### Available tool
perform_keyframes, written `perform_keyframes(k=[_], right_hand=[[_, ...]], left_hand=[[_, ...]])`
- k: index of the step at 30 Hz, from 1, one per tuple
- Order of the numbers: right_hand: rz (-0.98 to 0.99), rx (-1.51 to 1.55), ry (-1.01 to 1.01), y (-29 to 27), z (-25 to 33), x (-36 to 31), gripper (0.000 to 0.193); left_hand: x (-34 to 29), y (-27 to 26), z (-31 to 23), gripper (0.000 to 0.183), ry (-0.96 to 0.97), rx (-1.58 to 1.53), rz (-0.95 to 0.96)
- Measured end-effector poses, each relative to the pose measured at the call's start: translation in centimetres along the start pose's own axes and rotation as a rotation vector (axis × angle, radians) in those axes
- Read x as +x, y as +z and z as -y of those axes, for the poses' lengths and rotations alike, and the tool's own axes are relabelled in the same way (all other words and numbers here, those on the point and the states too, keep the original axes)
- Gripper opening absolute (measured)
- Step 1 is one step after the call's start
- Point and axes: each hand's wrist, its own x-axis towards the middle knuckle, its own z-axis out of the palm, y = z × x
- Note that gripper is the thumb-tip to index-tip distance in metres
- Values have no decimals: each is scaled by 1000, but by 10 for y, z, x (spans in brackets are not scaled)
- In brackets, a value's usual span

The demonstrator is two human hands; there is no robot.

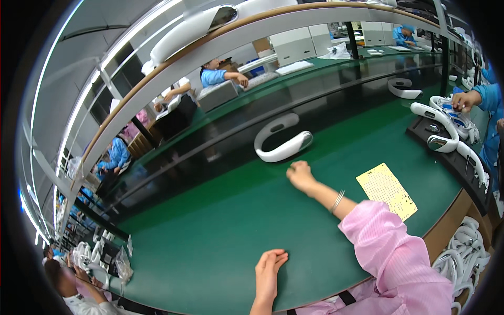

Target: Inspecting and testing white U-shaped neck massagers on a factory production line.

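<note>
My right hand [301, 176] reaches out over the green tabletop [210, 247], its fingers curled in. Just beyond it, a white C-shaped neckband device [281, 152] rests at the table's far side. A small gap shows between the hand and the device. My left hand [269, 270] is low over the near part of the table, with its fingers bent and drawn together. Nothing shows in either hand. To the right of my right forearm lies a yellow perforated card [387, 190].
At the right, a black tray [420, 134] bears more white neckbands, beside a co-worker's hand [466, 100]. A cardboard box [446, 218] of white parts stands below the right edge. Another neckband [404, 89] lies farther back. A curved shelf rail [210, 39] spans overhead. A person sits at far left.
</note>
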Motion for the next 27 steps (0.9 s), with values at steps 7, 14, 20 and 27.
perform_keyframes(k=[7,14,20,27], right_hand=[[-162,-473,-699,6,4,-59,38],[-131,-367,-672,11,5,-60,33],[48,560,-438,8,41,-75,25],[80,581,-414,13,52,-93,35]], left_hand=[[30,-8,-11,21,160,793,132],[160,6,-6,19,779,1123,-195],[234,32,5,28,614,430,-446],[221,59,-7,34,209,-500,104]])
